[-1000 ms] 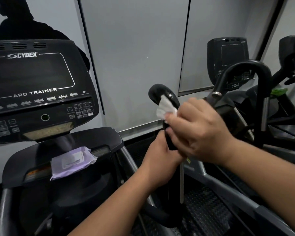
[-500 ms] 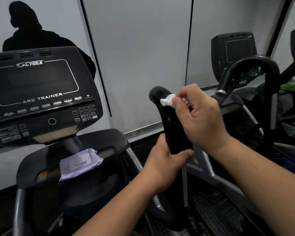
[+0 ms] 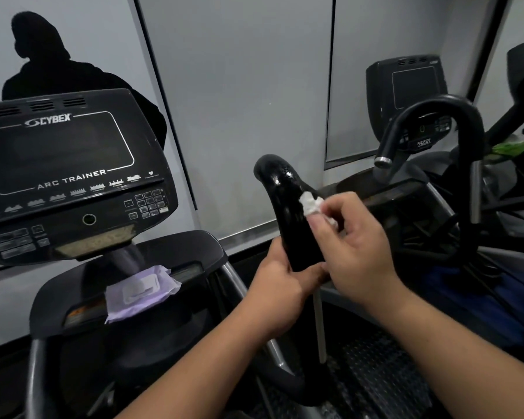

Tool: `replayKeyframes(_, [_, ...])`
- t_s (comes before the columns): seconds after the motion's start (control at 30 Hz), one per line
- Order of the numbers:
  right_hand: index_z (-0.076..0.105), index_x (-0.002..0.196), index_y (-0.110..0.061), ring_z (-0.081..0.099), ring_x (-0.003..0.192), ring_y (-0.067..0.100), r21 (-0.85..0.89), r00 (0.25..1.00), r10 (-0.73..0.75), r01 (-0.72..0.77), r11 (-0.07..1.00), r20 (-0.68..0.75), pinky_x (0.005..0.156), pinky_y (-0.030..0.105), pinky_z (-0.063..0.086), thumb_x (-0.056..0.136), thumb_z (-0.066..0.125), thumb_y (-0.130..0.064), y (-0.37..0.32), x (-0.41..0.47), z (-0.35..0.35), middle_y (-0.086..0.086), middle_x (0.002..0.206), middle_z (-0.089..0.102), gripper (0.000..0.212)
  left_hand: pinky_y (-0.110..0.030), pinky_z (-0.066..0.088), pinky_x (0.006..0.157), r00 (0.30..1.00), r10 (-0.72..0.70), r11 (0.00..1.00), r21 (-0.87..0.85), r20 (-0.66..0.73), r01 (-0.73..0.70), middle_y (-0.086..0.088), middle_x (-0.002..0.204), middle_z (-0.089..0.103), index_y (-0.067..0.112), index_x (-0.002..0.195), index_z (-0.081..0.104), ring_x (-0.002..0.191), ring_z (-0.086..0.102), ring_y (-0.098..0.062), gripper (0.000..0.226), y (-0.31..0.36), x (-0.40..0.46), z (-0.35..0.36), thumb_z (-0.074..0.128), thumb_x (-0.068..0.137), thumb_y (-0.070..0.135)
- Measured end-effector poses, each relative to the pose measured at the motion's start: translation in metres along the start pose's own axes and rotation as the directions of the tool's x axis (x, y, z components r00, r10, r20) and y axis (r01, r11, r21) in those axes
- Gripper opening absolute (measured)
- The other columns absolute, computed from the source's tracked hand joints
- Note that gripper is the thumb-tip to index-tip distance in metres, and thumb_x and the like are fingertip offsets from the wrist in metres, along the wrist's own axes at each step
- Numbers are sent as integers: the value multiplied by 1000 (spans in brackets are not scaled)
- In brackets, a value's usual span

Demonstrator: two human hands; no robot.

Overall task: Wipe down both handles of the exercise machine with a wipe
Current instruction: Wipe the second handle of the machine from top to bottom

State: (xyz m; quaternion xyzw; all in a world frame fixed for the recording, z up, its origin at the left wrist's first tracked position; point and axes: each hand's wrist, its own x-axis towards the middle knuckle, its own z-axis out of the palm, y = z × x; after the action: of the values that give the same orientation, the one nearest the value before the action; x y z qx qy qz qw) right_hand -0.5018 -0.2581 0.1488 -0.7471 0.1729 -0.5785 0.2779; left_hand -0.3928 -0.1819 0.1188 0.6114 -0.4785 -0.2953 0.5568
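1. Pack of wipes [image 3: 141, 293] sits on the machine's shelf, well off to the left of both hands, flap shut as far as I can tell.
2. Left hand [image 3: 280, 287] is clamped around the lower end of the black handle [image 3: 288, 213], steadying it.
3. Right hand [image 3: 353, 252] is just right of the left one, nearly touching it, fingers pinched on a scrunched white wipe [image 3: 310, 204] pressed against the handle's right side, above the left hand.
4. Handle top looks wet and shiny above the wipe, so I'd guess that part is done; the grip under the left hand probably isn't.
5. Second handle isn't clearly in view, so I can't tell if it's been wiped.
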Motion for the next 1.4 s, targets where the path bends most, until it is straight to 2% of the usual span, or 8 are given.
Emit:
replayKeyframes(0.3, [60, 83, -13, 54, 67, 8, 349, 934, 355, -346, 871, 43, 65, 30, 48, 98, 61, -10, -2, 16, 10, -2, 72, 59, 16, -43, 52, 103, 999, -41, 998, 43, 0, 41, 6, 117, 73, 31, 126, 56, 112, 69, -11, 59, -1, 2, -2, 79, 72, 38])
replayKeyframes(0.5, [63, 81, -20, 55, 71, 16, 481, 911, 388, -406, 777, 142, 72, 38, 49, 96, 62, -13, -3, 48, 10, 0, 73, 62, 17, -10, 49, 84, 999, -42, 996, 81, 3, 42, 13, 113, 71, 36, 120, 54, 100, 66, 8, 41, 0, -1, -3, 76, 90, 19])
replayKeyframes(0.63, [65, 77, -19, 56, 69, 15, 458, 857, 475, -511, 728, 201, 70, 37, 49, 97, 61, -14, 4, 27, 10, 4, 72, 63, 21, -19, 53, 93, 1000, -21, 995, 99, 7, 21, 11, 115, 72, 32, 128, 55, 105, 67, 1, 50, 3, -2, -3, 78, 85, 24])
replayKeyframes(0.8, [64, 84, -15, 59, 70, 10, 423, 940, 325, -339, 840, 107, 71, 36, 54, 99, 63, -16, -11, 50, 10, -1, 76, 66, 14, -11, 50, 87, 999, -7, 998, 62, 33, 5, 10, 119, 71, 27, 130, 53, 108, 66, 2, 47, 2, -3, -4, 76, 90, 17])
replayKeyframes(0.97, [62, 88, -13, 56, 71, 8, -15, 996, -74, 75, 997, 56, 67, 29, 49, 96, 65, -19, -13, 32, 12, -13, 76, 58, 10, -46, 55, 98, 999, 39, 995, 91, -26, -37, 1, 116, 73, 18, 127, 58, 111, 69, -17, 57, 4, 1, -1, 78, 76, 33])
replayKeyframes(1.07, [63, 89, -8, 56, 72, 22, -158, 982, -182, 188, 969, 48, 67, 46, 49, 95, 62, -19, -11, 50, 9, 0, 78, 60, 13, -45, 53, 102, 999, 37, 994, 103, -8, -36, 6, 119, 72, 22, 129, 55, 113, 67, -9, 60, 3, 0, -1, 76, 76, 39])
replayKeyframes(1.2, [62, 80, -8, 50, 68, 32, -398, 865, -459, 501, 768, 202, 63, 44, 41, 92, 65, -17, -15, 50, 16, 7, 74, 54, 15, -45, 54, 100, 1000, 26, 996, 92, -17, -24, 4, 116, 73, 20, 123, 58, 114, 68, -15, 49, 3, -3, -1, 77, 79, 33])
replayKeyframes(1.4, [60, 79, -10, 50, 65, 32, -450, 835, -479, 550, 703, 272, 60, 41, 40, 91, 64, -17, -21, 58, 18, 7, 72, 54, 14, -37, 53, 103, 1000, 24, 996, 86, 3, -24, 8, 120, 72, 21, 128, 56, 115, 66, -6, 45, 5, -6, -2, 75, 88, 23])
